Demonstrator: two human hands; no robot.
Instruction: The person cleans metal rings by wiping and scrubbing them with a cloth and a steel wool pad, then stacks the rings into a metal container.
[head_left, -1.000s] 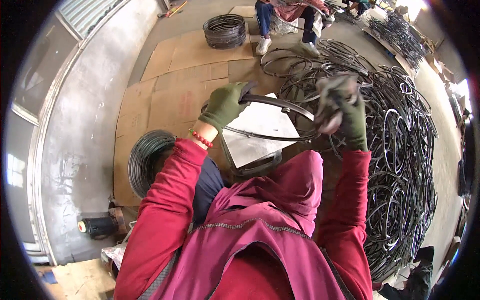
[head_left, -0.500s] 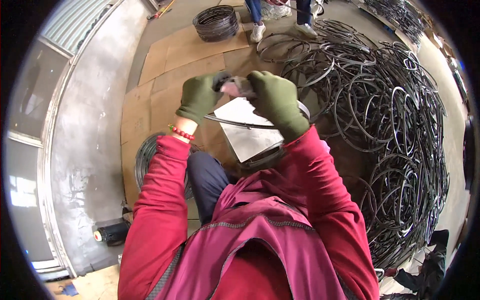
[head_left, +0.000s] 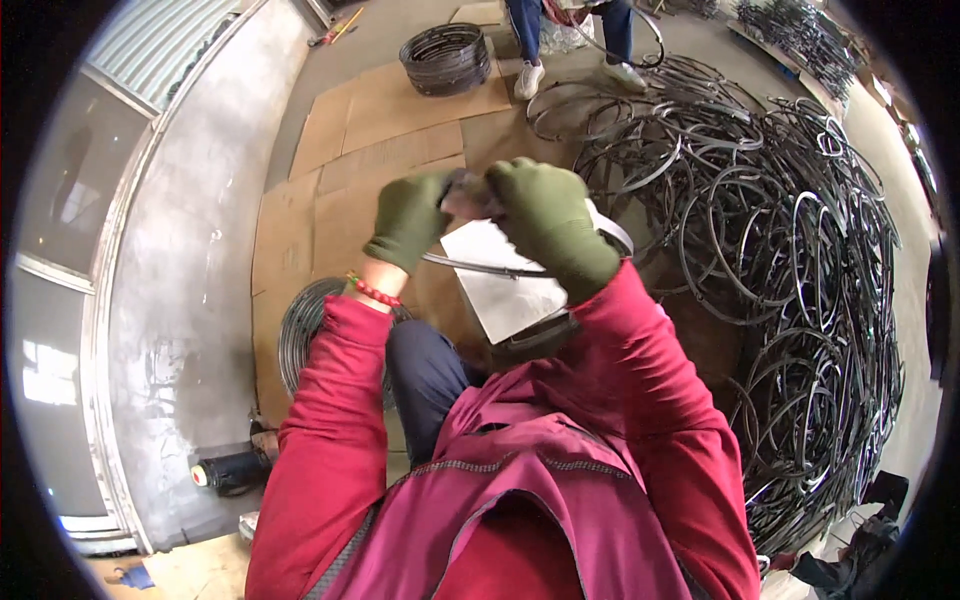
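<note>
My two hands, in olive-green gloves, are close together in front of me, above a white flat-topped block [head_left: 505,300]. My left hand [head_left: 410,215] and my right hand [head_left: 545,215] both have fingers curled closed. Between them is a small blurred pinkish-grey piece [head_left: 467,198], cloth-like, its kind unclear. A thin dark hoop [head_left: 490,268] curves below the hands, over the block, and shows again beyond my right wrist. Its far part is hidden at my hands, which appear to grip it there.
A large heap of dark hoops [head_left: 760,230] fills the right. Stacked hoops stand on cardboard [head_left: 375,110] at the far left, with a wire-like coil [head_left: 305,335] by my left knee. A black cylinder [head_left: 232,469] lies near the wall. Another person's legs [head_left: 525,35] are ahead.
The view has shifted slightly, so the surroundings appear a little lower and farther right. Both hands stay closed and close together, with the hoop still over the block.
</note>
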